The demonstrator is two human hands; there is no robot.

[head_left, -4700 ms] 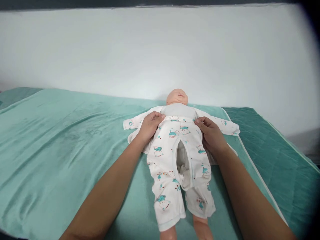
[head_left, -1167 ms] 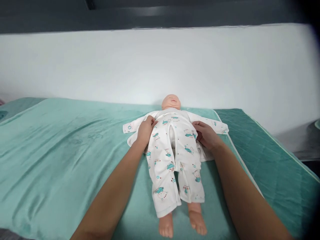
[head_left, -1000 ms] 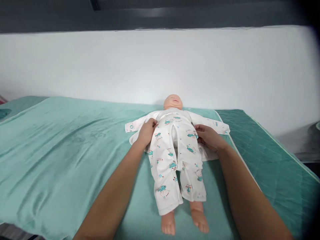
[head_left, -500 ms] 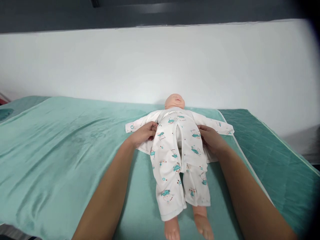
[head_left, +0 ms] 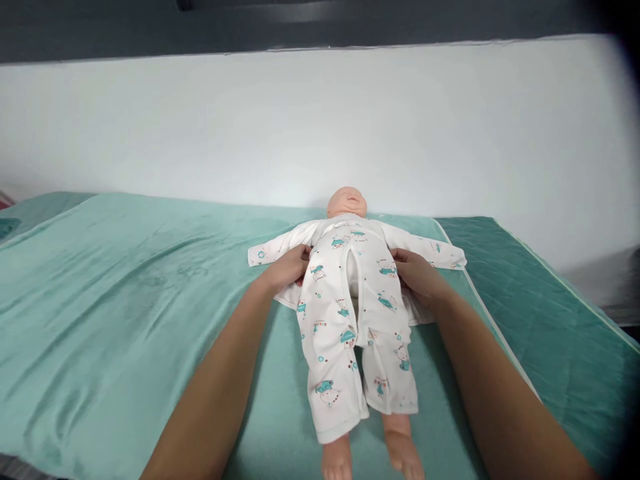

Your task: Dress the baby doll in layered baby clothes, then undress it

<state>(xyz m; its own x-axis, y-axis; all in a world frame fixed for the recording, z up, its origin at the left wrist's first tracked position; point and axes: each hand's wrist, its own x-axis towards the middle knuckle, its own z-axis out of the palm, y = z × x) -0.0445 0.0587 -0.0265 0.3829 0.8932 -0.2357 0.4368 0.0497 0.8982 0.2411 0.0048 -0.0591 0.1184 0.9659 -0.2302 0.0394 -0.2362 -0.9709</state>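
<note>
A baby doll (head_left: pixel 347 201) lies on its back on a teal blanket (head_left: pixel 125 280), head toward the wall. It wears white printed trousers (head_left: pixel 345 333) pulled high over its chest and an unfastened white printed jacket (head_left: pixel 280 248) spread beneath it. My left hand (head_left: pixel 287 268) pinches the clothing at the doll's left-hand flank, fingers closed. My right hand (head_left: pixel 415 275) grips the clothing at the opposite flank, fingers curled. Bare doll feet (head_left: pixel 400 447) stick out of the trouser legs near the bottom edge.
A white wall (head_left: pixel 320 120) rises right behind the doll's head. A darker quilted teal mat (head_left: pixel 540 320) shows to the right of the blanket. The blanket spreads wide to the left with soft wrinkles.
The trousers' waist has gone from the doll's belly up to its chest. In the last second my hands stayed at its flanks, shifting only slightly.
</note>
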